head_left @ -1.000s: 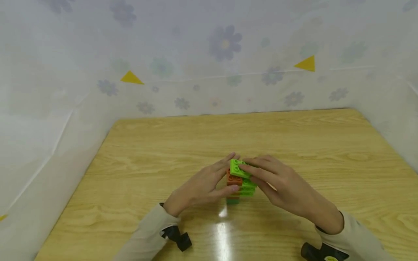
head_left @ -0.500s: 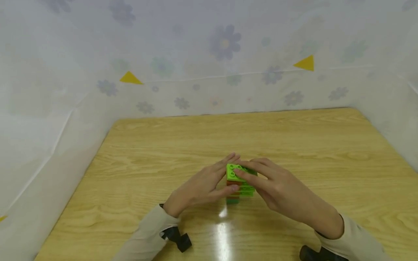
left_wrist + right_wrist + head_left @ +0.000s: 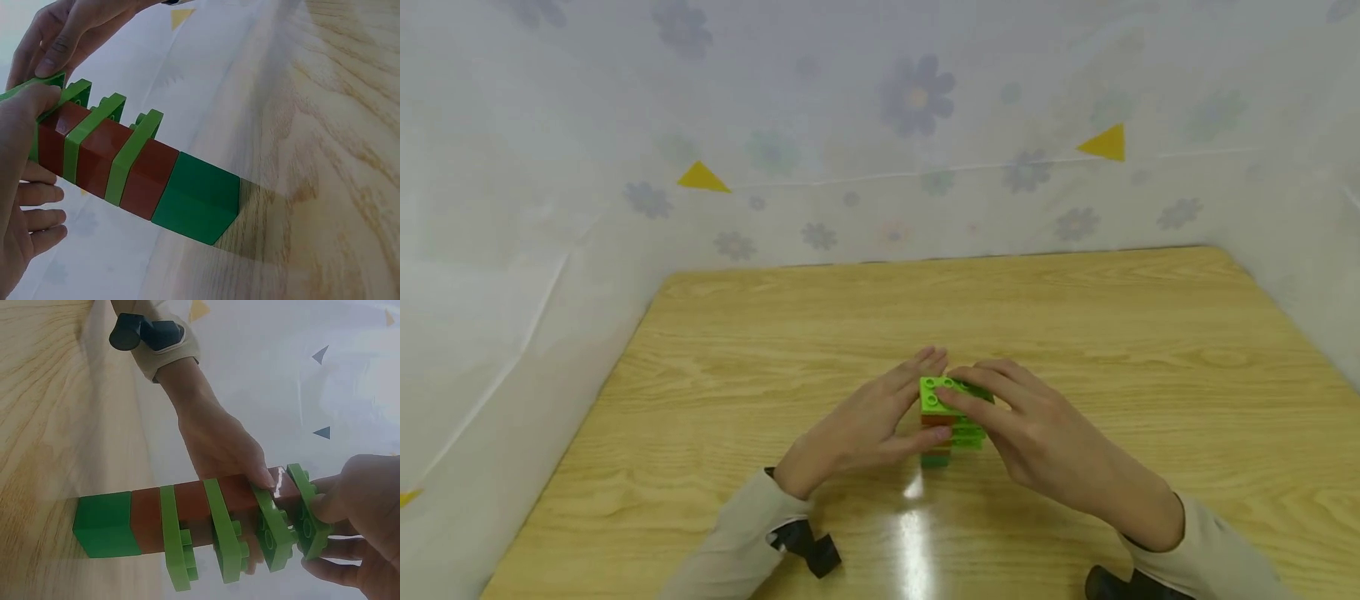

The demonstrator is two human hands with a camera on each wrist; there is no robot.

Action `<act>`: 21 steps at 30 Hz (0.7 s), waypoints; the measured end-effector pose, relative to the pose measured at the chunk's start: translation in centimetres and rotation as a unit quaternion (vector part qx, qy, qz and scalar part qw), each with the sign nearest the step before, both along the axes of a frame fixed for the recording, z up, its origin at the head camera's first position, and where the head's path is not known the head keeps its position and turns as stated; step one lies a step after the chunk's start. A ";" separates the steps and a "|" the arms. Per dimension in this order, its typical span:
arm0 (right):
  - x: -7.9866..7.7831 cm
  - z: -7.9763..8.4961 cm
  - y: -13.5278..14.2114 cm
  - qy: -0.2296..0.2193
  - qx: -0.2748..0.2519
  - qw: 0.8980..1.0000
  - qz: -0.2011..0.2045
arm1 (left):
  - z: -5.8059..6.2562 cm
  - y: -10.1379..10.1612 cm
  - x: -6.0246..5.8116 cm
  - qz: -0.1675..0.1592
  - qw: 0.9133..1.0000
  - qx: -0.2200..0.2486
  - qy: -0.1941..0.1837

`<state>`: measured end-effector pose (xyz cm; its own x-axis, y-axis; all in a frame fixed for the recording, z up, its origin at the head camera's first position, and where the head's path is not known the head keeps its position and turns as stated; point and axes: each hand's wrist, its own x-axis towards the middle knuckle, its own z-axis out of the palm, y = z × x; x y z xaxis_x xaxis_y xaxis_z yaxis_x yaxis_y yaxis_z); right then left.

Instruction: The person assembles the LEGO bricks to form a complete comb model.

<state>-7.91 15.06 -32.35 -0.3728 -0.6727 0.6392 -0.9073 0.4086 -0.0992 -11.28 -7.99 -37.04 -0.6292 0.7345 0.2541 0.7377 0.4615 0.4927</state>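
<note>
A tower of toy building bricks stands upright on the wooden table, with a dark green brick [image 3: 197, 197] at its foot. Above that, reddish-brown bricks [image 3: 150, 178] alternate with thin light green plates that jut out to one side. My left hand [image 3: 861, 429] holds the tower near its upper end, thumb on the near face and fingers behind. Over the top, my right hand [image 3: 1056, 437] pinches the topmost light green plate [image 3: 931, 402], two fingers lying on its studs. In the right wrist view this top plate [image 3: 312, 515] sits against the uppermost brown brick [image 3: 284, 487].
The wooden table [image 3: 737, 333] reaches back to a white flower-patterned sheet [image 3: 850, 108], which also hangs at both sides. Yellow triangles [image 3: 702, 177] are on the sheet. A black wrist mount [image 3: 808, 546] sticks out from the left sleeve.
The right hand has brought the top light green plate down and left, from tilted above the brown brick to level on the tower's top. The left hand has barely moved.
</note>
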 end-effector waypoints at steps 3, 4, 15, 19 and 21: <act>0.1 -0.1 -0.1 0.002 0.000 1.000 -0.003 | 0.1 -0.1 0.0 -0.019 0.994 0.063 0.089; 0.1 -0.1 -0.1 0.003 0.001 1.000 -0.004 | 0.2 0.0 -0.1 -0.029 0.987 0.093 0.128; 0.1 -0.3 -0.5 0.016 0.006 1.000 -0.010 | 0.9 0.8 -0.6 -0.067 0.862 0.238 0.443; 0.2 -0.4 -0.7 0.034 0.003 0.999 -0.014 | 0.5 1.1 -0.5 -0.053 0.857 0.247 0.449; 0.3 -0.6 -0.7 0.035 -0.003 0.999 -0.016 | 0.3 1.3 -0.4 -0.049 0.858 0.253 0.444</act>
